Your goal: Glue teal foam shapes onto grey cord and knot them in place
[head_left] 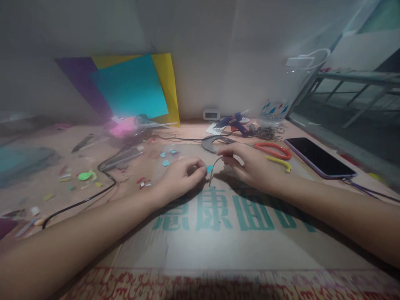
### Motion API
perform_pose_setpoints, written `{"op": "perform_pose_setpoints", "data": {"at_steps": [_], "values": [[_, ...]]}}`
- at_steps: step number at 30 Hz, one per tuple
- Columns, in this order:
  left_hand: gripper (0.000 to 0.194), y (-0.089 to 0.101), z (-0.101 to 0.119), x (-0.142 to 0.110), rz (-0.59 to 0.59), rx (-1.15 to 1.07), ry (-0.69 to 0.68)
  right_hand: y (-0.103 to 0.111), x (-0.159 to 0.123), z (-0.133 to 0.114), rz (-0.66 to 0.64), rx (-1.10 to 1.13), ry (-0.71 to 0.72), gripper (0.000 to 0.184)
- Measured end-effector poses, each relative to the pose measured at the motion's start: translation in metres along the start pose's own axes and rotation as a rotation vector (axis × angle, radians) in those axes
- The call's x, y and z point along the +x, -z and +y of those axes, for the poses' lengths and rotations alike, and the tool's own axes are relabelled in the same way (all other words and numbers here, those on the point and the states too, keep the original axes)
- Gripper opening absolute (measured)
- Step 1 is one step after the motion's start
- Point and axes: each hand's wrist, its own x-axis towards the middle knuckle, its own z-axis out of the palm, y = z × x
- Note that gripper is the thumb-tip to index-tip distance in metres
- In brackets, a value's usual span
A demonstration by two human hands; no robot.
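Observation:
My left hand (pixel 187 179) is closed in a pinch over the middle of the cardboard, with a small turquoise paper cutout (pixel 209 168) at its fingertips. Facing it, my right hand (pixel 245 164) pinches one end of a thin, dark, curved wire (pixel 213 170). The wire bends down past the turquoise cutout; whether the two touch, I cannot tell. Both hands are low over the cardboard sheet (pixel 212 250) with green printed characters. Left of my hands lie a turquoise flower cutout (pixel 166 163) and a smaller turquoise piece (pixel 163 154).
Red scissor handles (pixel 273 150) and a yellow handle (pixel 283 163) lie beyond my right hand, near a phone (pixel 318 157). A glue gun (pixel 233 121), small white clock (pixel 211 114) and plastic bottle (pixel 274 110) stand behind. A black cord (pixel 84 203) crosses scraps at left; coloured sheets (pixel 134 89) lean on the wall.

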Motion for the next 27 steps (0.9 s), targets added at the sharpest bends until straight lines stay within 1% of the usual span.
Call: {"op": "perform_pose_setpoints", "data": {"at_steps": [2,4,6,7,8,10,12,14,17,21,24,26,27], "values": [[0.029,0.000,0.000,0.000,0.010,-0.064,0.042,0.002,0.003,0.011,-0.077,-0.066,-0.075,0.020],[0.031,0.000,0.001,0.000,0.023,-0.098,0.071,0.005,0.007,0.021,-0.196,-0.165,-0.146,0.021],[0.031,0.000,0.001,0.000,0.045,-0.086,0.065,0.008,0.010,0.028,-0.288,-0.262,-0.161,0.021],[0.031,0.000,0.001,0.000,0.053,-0.070,0.055,0.009,0.010,0.030,-0.294,-0.288,-0.144,0.021],[0.032,0.001,0.001,0.000,0.056,-0.053,0.042,0.010,0.011,0.030,-0.273,-0.287,-0.118,0.021],[0.033,0.001,-0.001,0.001,0.048,-0.026,0.015,0.010,0.011,0.025,-0.179,-0.201,-0.080,0.022],[0.034,0.001,-0.003,0.001,0.038,-0.002,-0.011,0.009,0.010,0.016,-0.096,-0.058,-0.086,0.021],[0.034,0.000,-0.005,0.000,0.035,0.038,-0.048,0.006,0.008,0.005,-0.071,0.066,-0.129,0.020],[0.033,-0.001,-0.006,0.000,0.042,0.104,-0.121,0.002,0.006,-0.010,-0.118,0.177,-0.240,0.019],[0.032,-0.002,-0.006,-0.001,0.032,0.137,-0.192,-0.002,0.003,-0.017,-0.229,0.332,-0.435,0.020],[0.032,-0.002,-0.005,-0.001,0.032,0.149,-0.185,-0.003,0.002,-0.018,-0.272,0.515,-0.566,0.028],[0.031,-0.002,-0.005,-0.001,0.051,0.153,-0.160,-0.002,0.002,-0.018,-0.283,0.616,-0.618,0.032],[0.031,-0.002,-0.006,-0.001,0.059,0.149,-0.149,-0.001,0.002,-0.019,-0.283,0.627,-0.625,0.032]]}}
